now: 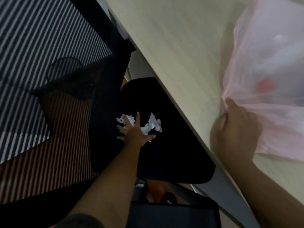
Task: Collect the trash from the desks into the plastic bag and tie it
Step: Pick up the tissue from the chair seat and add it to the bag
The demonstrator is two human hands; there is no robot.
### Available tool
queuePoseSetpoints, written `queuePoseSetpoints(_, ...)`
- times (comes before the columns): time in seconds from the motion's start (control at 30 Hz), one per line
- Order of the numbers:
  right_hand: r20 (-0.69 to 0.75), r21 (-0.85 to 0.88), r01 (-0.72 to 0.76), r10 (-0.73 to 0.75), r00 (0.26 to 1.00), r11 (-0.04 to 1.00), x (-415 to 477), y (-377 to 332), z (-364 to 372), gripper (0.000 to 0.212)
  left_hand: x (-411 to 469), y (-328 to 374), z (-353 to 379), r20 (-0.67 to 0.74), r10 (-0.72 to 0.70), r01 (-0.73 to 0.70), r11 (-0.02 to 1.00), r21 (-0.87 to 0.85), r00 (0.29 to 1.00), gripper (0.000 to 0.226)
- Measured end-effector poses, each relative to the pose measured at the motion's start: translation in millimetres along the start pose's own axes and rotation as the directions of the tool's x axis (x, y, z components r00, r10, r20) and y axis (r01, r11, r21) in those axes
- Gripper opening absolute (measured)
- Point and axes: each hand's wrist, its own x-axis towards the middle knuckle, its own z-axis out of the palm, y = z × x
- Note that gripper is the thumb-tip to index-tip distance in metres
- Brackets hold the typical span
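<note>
Head view | my left hand (134, 130) fingers spread over crumpled paper (152, 124) on black chair seat (172, 153) | my right hand (235, 129) clamped on pink plastic bag (271, 71) on desk (172, 38), right

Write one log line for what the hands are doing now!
left hand: open, reaching crumpled paper on black chair seat | right hand: gripping pink plastic bag on desk

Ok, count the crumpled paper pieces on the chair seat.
2. One crumpled paper lies under the left hand's spread fingers; the other sits just right of that hand, on the black chair seat. The hand may hide more.
</note>
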Motion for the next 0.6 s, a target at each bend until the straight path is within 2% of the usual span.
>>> queuePoseSetpoints(0.13,0.004,0.000,-0.019,0.019,1.000,1.000,2,0,0,0.046,17,1,16,0.034,-0.031,0.032,0.999,-0.018,0.999,0.124)
queuePoseSetpoints(0.2,0.008,-0.005,-0.024,0.024,1.000,1.000,3,2,-2,0.048,16,9,29,-0.062,0.064,-0.065,0.998,-0.012,0.996,0.120)
queuePoseSetpoints(0.27,0.014,-0.003,-0.031,0.031,0.999,1.000,3,-1,-2,0.048,18,17,38,-0.180,0.197,-0.201,0.980,-0.004,0.964,0.117)
queuePoseSetpoints(0.33,0.002,0.001,-0.023,0.023,1.000,1.000,3,-1,-1,0.048,23,25,45,-0.248,0.273,-0.269,0.962,0.050,0.929,0.110)
queuePoseSetpoints(0.47,-0.005,0.010,-0.006,0.006,1.000,1.000,3,1,2,0.048,34,29,45,-0.358,0.230,-0.209,0.973,0.097,0.905,0.059)
queuePoseSetpoints(0.57,-0.014,-0.001,-0.018,0.018,1.000,1.000,2,2,2,0.047,39,22,39,-0.294,0.281,-0.248,0.958,0.143,0.913,0.042)
queuePoseSetpoints(0.6,-0.015,-0.003,-0.022,0.022,1.000,1.000,2,2,2,0.047,40,19,35,-0.276,0.292,-0.273,0.956,0.106,0.916,0.037)
